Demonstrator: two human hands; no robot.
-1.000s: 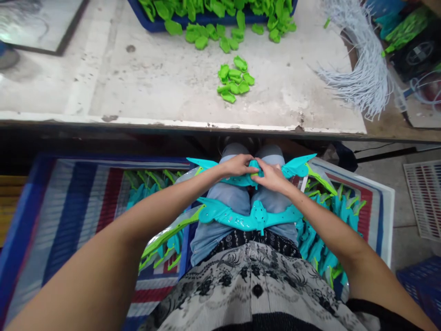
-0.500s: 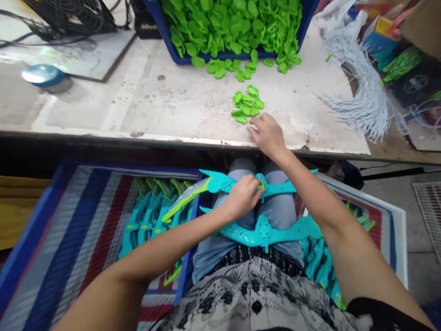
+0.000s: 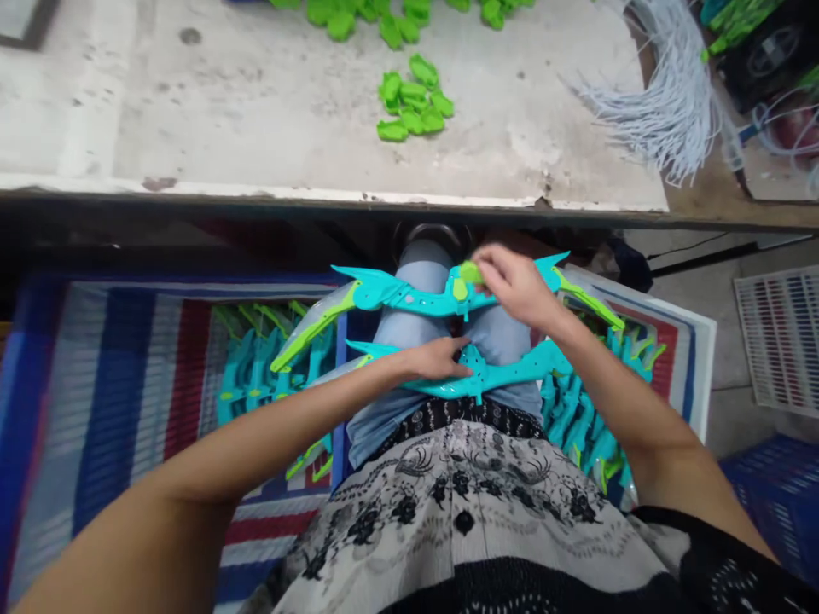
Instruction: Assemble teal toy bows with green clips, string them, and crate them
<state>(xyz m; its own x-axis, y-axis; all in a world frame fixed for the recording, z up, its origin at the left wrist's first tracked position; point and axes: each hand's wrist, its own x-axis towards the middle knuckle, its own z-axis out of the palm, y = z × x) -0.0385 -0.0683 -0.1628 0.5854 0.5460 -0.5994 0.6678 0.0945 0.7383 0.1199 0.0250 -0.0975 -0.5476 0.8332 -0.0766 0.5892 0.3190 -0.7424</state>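
Note:
Two turquoise toy bows lie across my lap, one behind the other. The far toy bow point(image 3: 409, 298) has lime-green limb ends and a green plastic piece point(image 3: 460, 290) on its middle. Just above that middle, my right hand point(image 3: 512, 280) pinches another small green plastic piece point(image 3: 472, 272); its fingers are slightly blurred. My left hand point(image 3: 438, 358) rests at the centre of the near toy bow point(image 3: 512, 372), thumb and forefinger apart, its other fingers partly hidden. Dark holes show in the near bow's bare middle.
Loose green pieces point(image 3: 415, 101) lie in a small heap on the worn white table point(image 3: 256, 111). White strings point(image 3: 671, 94) hang at the right. Crates with striped lining, a left one point(image 3: 115, 409) and a right one point(image 3: 694, 358), hold more turquoise bows beside my legs.
My right hand has come from the heap down to the far bow with a green piece. My left hand has moved off the far bow to the near one. The view has tilted down.

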